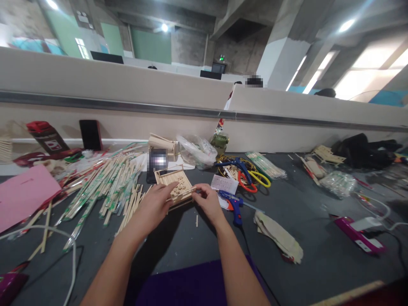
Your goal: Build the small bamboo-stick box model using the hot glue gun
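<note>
left hand (pixel 155 203) gripping stick frame (pixel 174 183) | right hand (pixel 208 200) pinching a thin stick (pixel 184 195) at its edge

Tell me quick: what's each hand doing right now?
Left hand: closed on the wooden frame, fingers on top.
Right hand: pinching a thin wooden stick at the frame's edge.

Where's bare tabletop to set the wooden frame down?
Bare grey table lies between the glue gun and the purple device, beyond the cloth. Left is crowded with chopsticks; behind the wooden frame, scissors and bags.
</note>
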`<state>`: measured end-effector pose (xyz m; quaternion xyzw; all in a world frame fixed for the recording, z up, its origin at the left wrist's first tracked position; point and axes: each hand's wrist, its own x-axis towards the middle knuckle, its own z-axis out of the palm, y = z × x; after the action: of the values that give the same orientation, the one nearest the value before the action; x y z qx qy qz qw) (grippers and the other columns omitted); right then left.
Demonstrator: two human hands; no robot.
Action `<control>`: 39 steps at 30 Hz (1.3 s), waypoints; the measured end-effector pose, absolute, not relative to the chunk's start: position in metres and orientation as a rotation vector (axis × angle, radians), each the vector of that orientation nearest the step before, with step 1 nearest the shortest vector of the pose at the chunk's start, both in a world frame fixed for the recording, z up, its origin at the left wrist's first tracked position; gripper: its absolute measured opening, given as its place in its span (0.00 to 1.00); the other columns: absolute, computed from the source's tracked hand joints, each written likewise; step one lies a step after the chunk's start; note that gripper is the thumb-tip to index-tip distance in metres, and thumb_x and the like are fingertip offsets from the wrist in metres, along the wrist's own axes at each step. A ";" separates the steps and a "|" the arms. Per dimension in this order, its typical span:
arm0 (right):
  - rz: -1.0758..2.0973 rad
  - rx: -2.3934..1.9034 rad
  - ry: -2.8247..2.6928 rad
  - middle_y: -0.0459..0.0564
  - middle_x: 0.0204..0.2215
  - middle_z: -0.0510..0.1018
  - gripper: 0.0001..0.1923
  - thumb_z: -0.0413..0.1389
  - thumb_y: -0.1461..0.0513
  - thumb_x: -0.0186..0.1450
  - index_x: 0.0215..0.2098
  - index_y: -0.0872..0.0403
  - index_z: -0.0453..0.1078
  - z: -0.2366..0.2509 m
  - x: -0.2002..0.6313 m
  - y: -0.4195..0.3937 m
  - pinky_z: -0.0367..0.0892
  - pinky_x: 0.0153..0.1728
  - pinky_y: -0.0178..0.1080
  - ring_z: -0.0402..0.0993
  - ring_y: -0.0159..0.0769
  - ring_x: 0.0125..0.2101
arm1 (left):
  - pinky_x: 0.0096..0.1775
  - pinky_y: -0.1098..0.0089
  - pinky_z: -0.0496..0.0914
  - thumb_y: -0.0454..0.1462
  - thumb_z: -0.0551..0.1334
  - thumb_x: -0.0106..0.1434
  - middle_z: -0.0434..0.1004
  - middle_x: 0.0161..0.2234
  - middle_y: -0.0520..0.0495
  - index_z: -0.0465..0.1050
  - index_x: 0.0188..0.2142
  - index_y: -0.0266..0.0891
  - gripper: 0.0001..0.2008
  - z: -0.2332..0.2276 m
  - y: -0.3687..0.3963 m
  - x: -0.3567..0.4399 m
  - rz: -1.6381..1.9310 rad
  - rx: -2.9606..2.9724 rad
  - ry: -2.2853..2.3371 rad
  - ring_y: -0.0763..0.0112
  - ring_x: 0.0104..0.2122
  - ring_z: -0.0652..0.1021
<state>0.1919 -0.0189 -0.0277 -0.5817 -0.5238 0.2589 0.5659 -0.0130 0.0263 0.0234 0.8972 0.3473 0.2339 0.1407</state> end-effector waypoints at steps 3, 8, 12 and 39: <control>0.663 -1.363 -1.252 0.48 0.37 0.74 0.10 0.56 0.61 0.55 0.35 0.54 0.75 -0.029 0.192 -0.019 0.65 0.31 0.35 0.65 0.30 0.26 | 0.48 0.60 0.68 0.28 0.56 0.62 0.75 0.43 0.42 0.63 0.58 0.39 0.25 0.024 0.026 -0.013 0.663 2.587 1.005 0.62 0.43 0.74; 0.719 -1.369 -1.270 0.47 0.38 0.73 0.12 0.58 0.62 0.53 0.37 0.53 0.74 -0.031 0.193 -0.020 0.66 0.31 0.35 0.65 0.29 0.26 | 0.48 0.60 0.68 0.28 0.56 0.62 0.75 0.43 0.42 0.62 0.59 0.39 0.25 0.023 0.026 -0.013 0.673 2.583 0.991 0.61 0.45 0.74; 0.715 -1.360 -1.264 0.47 0.37 0.73 0.12 0.58 0.62 0.53 0.37 0.54 0.74 -0.033 0.194 -0.019 0.66 0.32 0.36 0.65 0.30 0.27 | 0.48 0.60 0.68 0.28 0.56 0.62 0.74 0.45 0.41 0.62 0.58 0.38 0.25 0.023 0.026 -0.013 0.662 2.580 0.997 0.61 0.44 0.74; 0.731 -1.340 -1.343 0.52 0.44 0.75 0.08 0.59 0.59 0.58 0.33 0.52 0.78 -0.029 0.201 -0.014 0.68 0.38 0.38 0.72 0.35 0.38 | 0.48 0.60 0.68 0.28 0.56 0.61 0.74 0.43 0.43 0.62 0.59 0.40 0.26 0.020 0.028 -0.015 0.675 2.590 1.003 0.62 0.43 0.74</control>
<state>0.2010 -0.0142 -0.0294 -0.5604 -0.5618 0.3057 0.5261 -0.0148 0.0282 0.0195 0.8971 0.3473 0.2337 0.1412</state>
